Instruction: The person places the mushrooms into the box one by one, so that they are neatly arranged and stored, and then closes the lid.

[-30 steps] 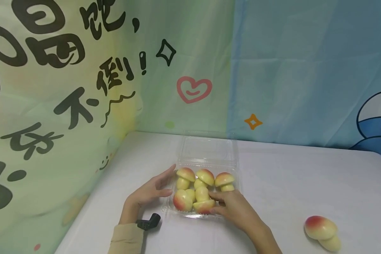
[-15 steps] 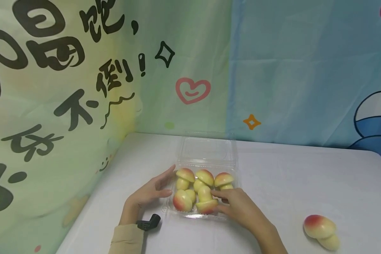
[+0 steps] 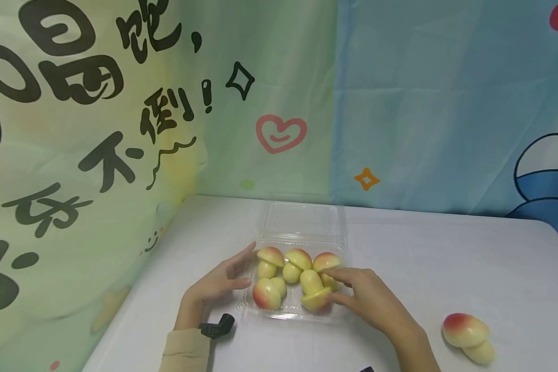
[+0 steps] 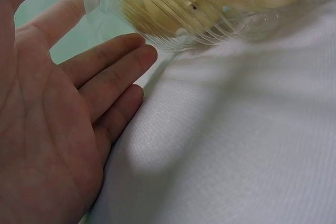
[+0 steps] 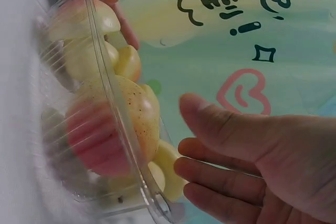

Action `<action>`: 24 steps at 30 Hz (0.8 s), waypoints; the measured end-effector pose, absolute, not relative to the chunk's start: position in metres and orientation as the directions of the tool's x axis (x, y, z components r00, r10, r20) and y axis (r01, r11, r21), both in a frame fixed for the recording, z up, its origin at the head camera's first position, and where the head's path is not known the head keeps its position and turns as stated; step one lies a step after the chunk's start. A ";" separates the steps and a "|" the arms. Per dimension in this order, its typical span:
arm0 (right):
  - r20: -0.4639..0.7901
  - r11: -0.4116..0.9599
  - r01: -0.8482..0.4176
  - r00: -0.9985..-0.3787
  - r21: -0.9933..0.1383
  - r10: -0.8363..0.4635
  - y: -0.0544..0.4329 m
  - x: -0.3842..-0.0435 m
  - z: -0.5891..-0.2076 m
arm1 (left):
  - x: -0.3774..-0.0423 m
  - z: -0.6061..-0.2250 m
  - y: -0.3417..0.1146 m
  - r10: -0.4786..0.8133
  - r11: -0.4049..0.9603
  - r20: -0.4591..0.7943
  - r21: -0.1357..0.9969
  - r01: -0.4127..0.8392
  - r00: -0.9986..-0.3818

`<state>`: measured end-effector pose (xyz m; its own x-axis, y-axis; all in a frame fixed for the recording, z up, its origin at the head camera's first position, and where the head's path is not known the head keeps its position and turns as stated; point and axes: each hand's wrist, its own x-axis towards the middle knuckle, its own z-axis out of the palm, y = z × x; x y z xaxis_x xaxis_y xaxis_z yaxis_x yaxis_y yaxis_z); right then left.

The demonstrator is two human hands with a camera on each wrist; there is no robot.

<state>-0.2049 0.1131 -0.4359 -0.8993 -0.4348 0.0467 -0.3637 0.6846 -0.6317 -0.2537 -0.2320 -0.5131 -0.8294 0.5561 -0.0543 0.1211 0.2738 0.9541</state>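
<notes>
Beside the box point(image 3: 288, 314), my left hand point(image 3: 219, 279) is loose; my right hand point(image 3: 368, 293), seemingly relaxed, positions a mushroom point(image 3: 312, 292) needing settling next.

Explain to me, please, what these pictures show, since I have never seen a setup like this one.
There is no robot: a person works with two bare hands. The head picture comes from a camera worn on the head, looking forward and down; each wrist picture comes from a camera on that wrist. On the white table stands a clear plastic box, its lid open, with five mushroom-shaped pieces inside. A sixth piece lies on the table to the right. The left hand is at the box's left side, fingers relaxed. The right hand is close to the front right piece; the right wrist picture shows nothing gripped.
</notes>
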 end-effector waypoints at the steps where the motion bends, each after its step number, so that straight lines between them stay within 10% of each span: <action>1: 0.048 0.681 -0.369 -0.896 -0.632 -0.441 0.113 -0.205 -0.437 | -0.254 -0.513 -0.232 0.557 0.274 -0.054 0.954 0.122 -0.829; 24: 0.072 0.555 -0.420 -0.838 -0.718 -0.541 0.079 -0.205 -0.465 | -0.256 -0.518 -0.233 0.559 0.260 -0.051 0.959 0.116 -0.828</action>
<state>-0.2049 0.0790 -0.4647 -0.8379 -0.5410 0.0722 -0.4204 0.5553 -0.7175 -0.2561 -0.2334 -0.5183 -0.8276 0.5590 -0.0510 0.1163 0.2596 0.9587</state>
